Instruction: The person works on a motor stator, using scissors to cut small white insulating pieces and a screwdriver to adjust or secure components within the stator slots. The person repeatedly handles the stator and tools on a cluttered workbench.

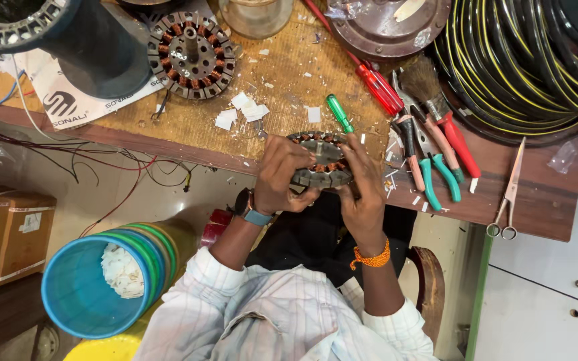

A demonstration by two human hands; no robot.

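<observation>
The person is gripping a wound motor stator between both hands at the workbench edge, left hand clasping its near-left rim, right hand closing on its right side.

Bright even daylight, sharp, soft shadows.

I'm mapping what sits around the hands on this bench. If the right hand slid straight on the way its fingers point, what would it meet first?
The right hand grips the round stator and points up the bench. Straight on, it would probably first meet the green-handled screwdriver lying just past the stator, though depth is hard to judge.
</observation>
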